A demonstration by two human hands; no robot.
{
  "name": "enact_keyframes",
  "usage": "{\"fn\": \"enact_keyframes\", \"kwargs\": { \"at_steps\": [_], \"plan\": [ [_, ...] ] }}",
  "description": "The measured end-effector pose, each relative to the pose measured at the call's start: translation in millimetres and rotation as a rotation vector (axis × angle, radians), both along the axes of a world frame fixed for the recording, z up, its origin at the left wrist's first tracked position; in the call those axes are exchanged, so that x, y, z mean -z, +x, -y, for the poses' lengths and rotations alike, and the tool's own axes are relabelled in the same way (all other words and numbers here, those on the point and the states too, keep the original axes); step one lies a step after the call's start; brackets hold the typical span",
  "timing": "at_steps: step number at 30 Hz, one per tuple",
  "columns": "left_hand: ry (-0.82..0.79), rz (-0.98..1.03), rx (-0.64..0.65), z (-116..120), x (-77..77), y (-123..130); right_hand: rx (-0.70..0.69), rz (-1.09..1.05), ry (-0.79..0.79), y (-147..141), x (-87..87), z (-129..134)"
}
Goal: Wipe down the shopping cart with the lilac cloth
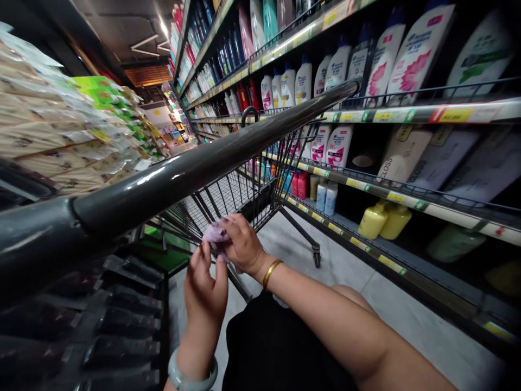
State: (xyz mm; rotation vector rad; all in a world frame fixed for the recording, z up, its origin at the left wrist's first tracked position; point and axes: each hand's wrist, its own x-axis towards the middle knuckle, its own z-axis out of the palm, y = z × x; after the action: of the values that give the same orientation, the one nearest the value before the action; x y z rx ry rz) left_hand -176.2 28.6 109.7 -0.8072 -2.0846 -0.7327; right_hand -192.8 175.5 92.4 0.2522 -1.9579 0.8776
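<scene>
A crumpled light-purple item [215, 232], perhaps cloth or a soft wrapper, is between my two hands. My right hand [244, 244], with a gold bangle at the wrist, has its fingers closed on it. Just below and to the left, my left hand [205, 285] wears a pale bangle; its fingertips reach the lower edge of the item, with a gap between thumb and fingers. Whether the left fingers grip it I cannot make out. Both hands are below the dark handle [203, 163] of a shopping cart, near its wire basket [228, 193].
Shelves [448, 111] of shampoo and other bottles run along the right. Stacked packages [40, 114] stand at the left, above dark wrapped packs [126, 320] at the lower left. A cart wheel [316, 256] rests on the grey floor [285, 239].
</scene>
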Motion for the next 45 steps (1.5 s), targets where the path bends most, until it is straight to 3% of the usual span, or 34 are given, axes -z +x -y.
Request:
{"fn": "enact_keyframes", "kwargs": {
  "at_steps": [5, 8, 12, 18, 24, 30, 33, 39, 45],
  "plan": [
    [0.033, 0.146, -0.04, 24.0, -16.6, 5.0, -0.018, 0.2, 0.099, -5.5, 33.4, 5.3],
    [0.023, 0.265, -0.09, 34.1, -30.9, 2.0, -0.014, 0.302, 0.045, -9.9, 47.3, 11.6],
    [-0.04, 0.238, -0.16, 39.9, -42.5, -5.5, 0.014, 0.188, -0.076, -11.4, 40.5, 14.8],
    [0.025, 0.254, -0.225, 37.5, -37.9, -18.3, 0.03, 0.253, -0.135, -10.3, 36.6, 13.1],
    [-0.097, 0.281, -0.212, 35.5, -35.4, -23.8, -0.019, 0.068, -0.087, 0.7, 10.0, 15.1],
    [-0.167, 0.298, -0.184, 32.0, -40.7, -21.9, -0.019, 0.3, -0.054, -3.2, 26.6, 8.6],
    [-0.201, 0.322, -0.125, 26.7, -42.2, -20.2, 0.013, 0.229, -0.15, 1.9, 14.1, 6.5],
    [-0.289, 0.268, -0.073, 6.4, -43.5, -15.2, 0.031, -0.135, -0.305, 26.1, -38.2, -1.7],
    [-0.316, 0.212, 0.022, -17.0, -45.5, -6.9, 0.07, -0.061, -0.387, 41.3, -47.0, -21.9]
  ]
}}
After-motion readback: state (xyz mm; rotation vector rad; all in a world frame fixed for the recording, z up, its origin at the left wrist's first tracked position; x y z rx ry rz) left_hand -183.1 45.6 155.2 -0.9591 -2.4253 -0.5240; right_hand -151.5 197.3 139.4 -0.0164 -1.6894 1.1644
